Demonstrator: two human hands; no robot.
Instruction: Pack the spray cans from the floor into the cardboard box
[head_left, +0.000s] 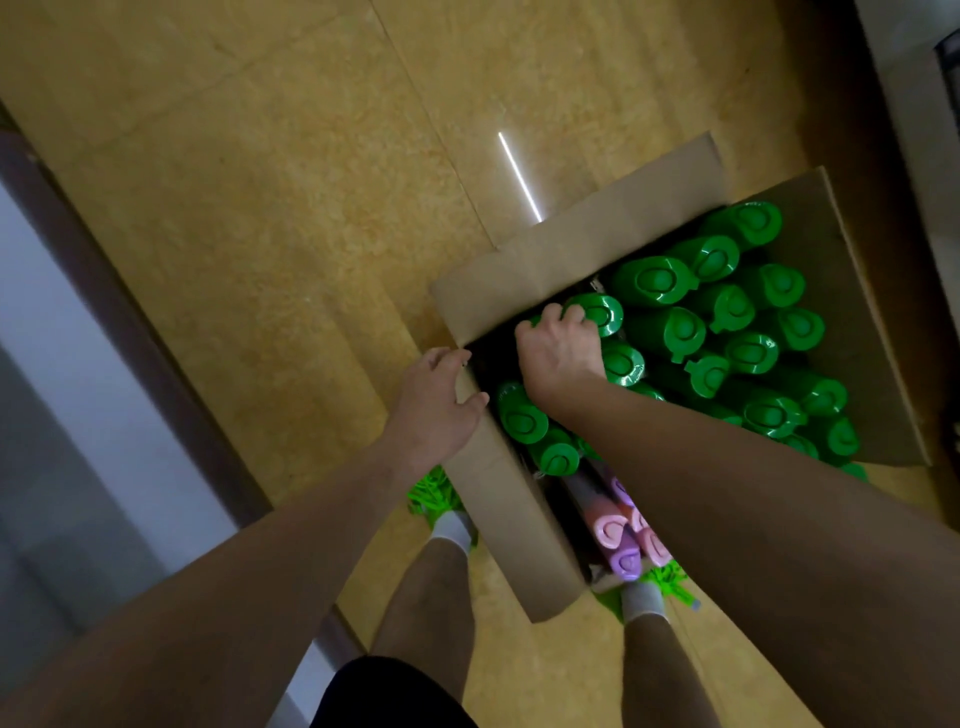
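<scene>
Gripped in the right hand (558, 353) is the green cap (597, 313) of a spray can that stands near the box's far-left corner; the fingers are curled over the cap's rim, and the can body below is hidden by the hand. By the left hand (436, 402) the near-left flap (511, 525) of the cardboard box (852, 322) is held, the thumb laid on the inner face and the fingers wrapped over the outer edge, so that the flap is kept out of the opening.

Most of the box is seen to be filled already. Green-capped cans (727, 322) are packed upright and close together across the middle and the right side, their caps touching one another. At the near end a few cans with pink and purple caps (621, 545) are lodged, partly hidden under the right forearm. A dark gap is left along the left wall, between the held can and the pair of green caps nearer the person; it is judged that a few more cans could be seated there.

No loose can is plainly seen on the floor (260, 208). Whether any remain outside the view cannot be told. Green shoes (434, 496) are partly visible beside the box.

The packing is judged to be near its end.
</scene>
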